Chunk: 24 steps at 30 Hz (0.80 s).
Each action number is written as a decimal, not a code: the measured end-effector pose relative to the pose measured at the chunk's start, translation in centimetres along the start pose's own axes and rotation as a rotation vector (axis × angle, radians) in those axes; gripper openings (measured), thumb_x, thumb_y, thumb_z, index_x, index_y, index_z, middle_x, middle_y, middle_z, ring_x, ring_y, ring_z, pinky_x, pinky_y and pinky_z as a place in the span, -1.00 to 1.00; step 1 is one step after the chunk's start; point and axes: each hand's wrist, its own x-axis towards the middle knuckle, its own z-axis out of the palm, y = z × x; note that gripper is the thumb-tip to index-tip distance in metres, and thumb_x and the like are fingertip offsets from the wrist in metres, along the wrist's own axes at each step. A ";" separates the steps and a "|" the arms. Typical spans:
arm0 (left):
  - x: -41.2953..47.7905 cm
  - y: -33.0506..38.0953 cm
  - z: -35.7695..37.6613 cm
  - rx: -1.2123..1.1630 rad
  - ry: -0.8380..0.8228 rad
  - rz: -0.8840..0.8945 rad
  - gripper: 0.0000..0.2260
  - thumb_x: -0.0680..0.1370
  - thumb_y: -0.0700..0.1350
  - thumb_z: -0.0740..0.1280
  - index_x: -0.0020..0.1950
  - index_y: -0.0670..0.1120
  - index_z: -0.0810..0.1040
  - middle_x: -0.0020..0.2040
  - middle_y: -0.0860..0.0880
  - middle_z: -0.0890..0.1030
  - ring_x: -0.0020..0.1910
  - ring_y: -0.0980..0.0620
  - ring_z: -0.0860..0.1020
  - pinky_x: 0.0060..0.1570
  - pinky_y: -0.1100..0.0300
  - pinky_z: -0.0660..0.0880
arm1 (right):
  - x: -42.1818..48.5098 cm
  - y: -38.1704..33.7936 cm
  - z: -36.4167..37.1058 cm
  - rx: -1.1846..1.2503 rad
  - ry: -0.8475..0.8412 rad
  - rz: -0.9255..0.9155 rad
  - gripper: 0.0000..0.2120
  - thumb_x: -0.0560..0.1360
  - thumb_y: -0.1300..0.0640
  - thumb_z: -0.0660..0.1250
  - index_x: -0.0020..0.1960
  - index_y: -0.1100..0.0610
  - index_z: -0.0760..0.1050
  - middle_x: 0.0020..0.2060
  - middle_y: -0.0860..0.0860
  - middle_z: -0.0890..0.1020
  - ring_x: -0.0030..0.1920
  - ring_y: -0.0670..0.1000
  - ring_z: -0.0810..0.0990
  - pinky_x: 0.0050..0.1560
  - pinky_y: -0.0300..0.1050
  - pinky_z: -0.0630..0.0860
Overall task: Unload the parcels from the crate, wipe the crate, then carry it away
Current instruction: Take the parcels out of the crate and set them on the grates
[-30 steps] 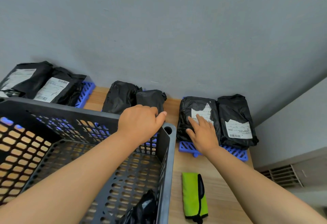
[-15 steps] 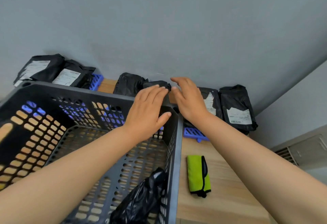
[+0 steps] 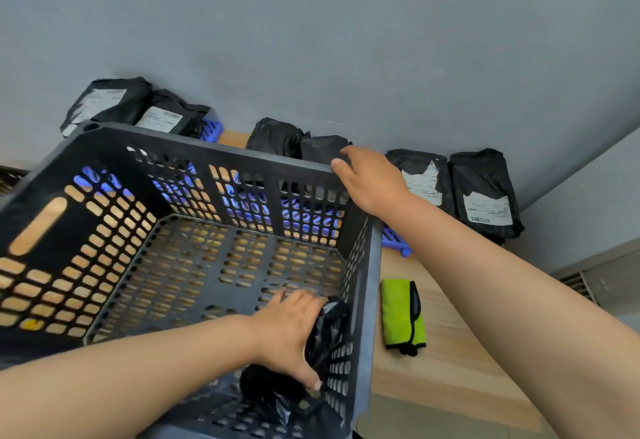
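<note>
A dark grey perforated crate [image 3: 214, 154] stands on the wooden table. In its near right corner lies one black parcel [image 3: 325, 334]; my left hand [image 3: 291, 334] reaches down inside and grips it. My right hand [image 3: 370, 179] holds the crate's far right rim corner, fingers curled over the edge. Beyond the crate, black parcels with white labels lie on blue racks: a pair at the back left [image 3: 114, 102], a pair in the middle [image 3: 277, 137] and a pair at the right [image 3: 485, 192].
A folded green cloth [image 3: 401, 314] with black trim lies on the table [image 3: 450, 369] right of the crate. A grey wall rises close behind the parcels. A vent grille [image 3: 581, 282] sits low at the far right. The table's near edge runs below the cloth.
My left hand has dropped from the crate's far rim into the crate and taken the last parcel. My right hand has left the right-hand parcels and now holds the rim corner.
</note>
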 end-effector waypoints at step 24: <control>-1.4 -7.7 -4.5 -0.906 0.309 -0.409 -0.52 0.39 -0.16 0.50 0.25 -0.09 0.43 0.08 0.00 0.57 0.01 0.01 0.55 -0.02 0.21 0.44 | -0.3 -0.5 -0.3 0.014 0.043 0.014 -0.58 0.61 -0.13 0.04 0.15 0.14 0.49 -0.03 0.08 0.59 -0.02 0.10 0.53 -0.13 -0.06 0.43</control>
